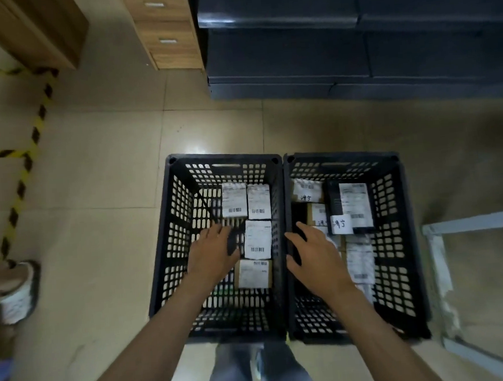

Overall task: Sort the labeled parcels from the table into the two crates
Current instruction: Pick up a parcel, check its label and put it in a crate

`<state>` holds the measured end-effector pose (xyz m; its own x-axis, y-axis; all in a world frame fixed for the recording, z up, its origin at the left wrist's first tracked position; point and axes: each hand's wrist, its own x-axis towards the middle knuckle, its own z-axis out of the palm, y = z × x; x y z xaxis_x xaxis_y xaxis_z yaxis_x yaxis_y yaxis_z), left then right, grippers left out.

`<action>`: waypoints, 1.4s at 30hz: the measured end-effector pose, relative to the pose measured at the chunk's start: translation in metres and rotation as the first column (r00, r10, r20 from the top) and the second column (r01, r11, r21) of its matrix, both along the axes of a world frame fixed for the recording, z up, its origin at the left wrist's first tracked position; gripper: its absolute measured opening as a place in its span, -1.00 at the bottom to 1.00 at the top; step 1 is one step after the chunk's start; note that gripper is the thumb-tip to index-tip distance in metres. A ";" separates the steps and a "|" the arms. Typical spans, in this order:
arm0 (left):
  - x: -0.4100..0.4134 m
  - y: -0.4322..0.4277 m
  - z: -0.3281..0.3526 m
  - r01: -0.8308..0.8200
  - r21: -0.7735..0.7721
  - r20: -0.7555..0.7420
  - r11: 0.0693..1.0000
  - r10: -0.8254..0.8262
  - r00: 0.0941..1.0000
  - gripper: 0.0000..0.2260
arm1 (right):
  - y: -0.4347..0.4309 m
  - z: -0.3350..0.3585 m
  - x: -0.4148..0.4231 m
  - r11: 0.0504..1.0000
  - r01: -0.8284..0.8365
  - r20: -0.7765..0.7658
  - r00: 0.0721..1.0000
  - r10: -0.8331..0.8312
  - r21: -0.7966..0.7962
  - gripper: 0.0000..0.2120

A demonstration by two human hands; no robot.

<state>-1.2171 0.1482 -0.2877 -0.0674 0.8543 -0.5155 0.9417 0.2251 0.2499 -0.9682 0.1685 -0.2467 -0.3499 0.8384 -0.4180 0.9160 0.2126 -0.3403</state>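
Left hand (213, 252): released, fingers straight, empty, over left crate (175, 225) centre. Right hand (314, 254): released, fingers spread, empty, at right crate (391, 210) left edge. Labeled parcels (258, 239) inside both.

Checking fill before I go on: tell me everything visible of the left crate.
The left crate is black lattice plastic. It stands upright on the tiled floor, side by side with the right crate, and has a handle slot in its far wall. Four white-labeled parcels lie along its right side. The left hand is over it, open.
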 end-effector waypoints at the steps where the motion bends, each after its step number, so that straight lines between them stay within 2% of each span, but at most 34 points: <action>1: 0.002 -0.010 0.022 0.015 0.014 -0.006 1.000 -0.015 1.000 -0.39 | -0.007 0.016 0.002 1.000 0.013 -0.008 1.000 -0.013 0.003 -0.50; 7: 0.014 -0.076 0.124 0.052 0.129 -0.033 0.990 -0.049 0.998 -0.49 | -0.059 0.099 0.021 0.991 0.120 -0.065 0.991 -0.116 0.063 -0.56; 9: 0.020 -0.097 0.146 0.067 0.189 0.011 0.980 -0.070 0.997 -0.54 | -0.081 0.119 0.032 0.981 0.170 -0.071 0.984 -0.164 0.094 -0.58; 18: 0.069 -0.142 0.215 0.280 0.411 0.031 0.868 -0.320 0.947 -0.63 | -0.203 0.186 0.073 0.878 0.423 -0.110 0.906 -0.408 0.224 -0.63; 23: 0.114 -0.159 0.233 0.472 0.447 0.014 0.760 -0.534 0.846 -0.61 | -0.273 0.209 0.096 0.754 0.587 -0.142 0.807 -0.573 0.295 -0.60; 28: 0.171 -0.185 0.243 0.617 0.438 -0.039 0.654 -0.672 0.740 -0.62 | -0.331 0.227 0.133 0.589 0.676 -0.162 0.706 -0.689 0.443 -0.59; 32: 0.233 -0.210 0.249 0.702 0.439 -0.068 0.560 -0.759 0.647 -0.60 | -0.379 0.231 0.180 0.473 0.731 -0.190 0.620 -0.761 0.491 -0.61; 37: 0.336 -0.254 0.263 0.736 0.471 -0.055 0.487 -0.816 0.575 -0.60 | -0.442 0.234 0.267 0.361 0.797 -0.197 0.502 -0.842 0.485 -0.64; 42: 0.448 -0.310 0.279 0.764 0.491 -0.062 0.419 -0.858 0.511 -0.61 | -0.506 0.247 0.361 0.293 0.850 -0.184 0.404 -0.896 0.438 -0.69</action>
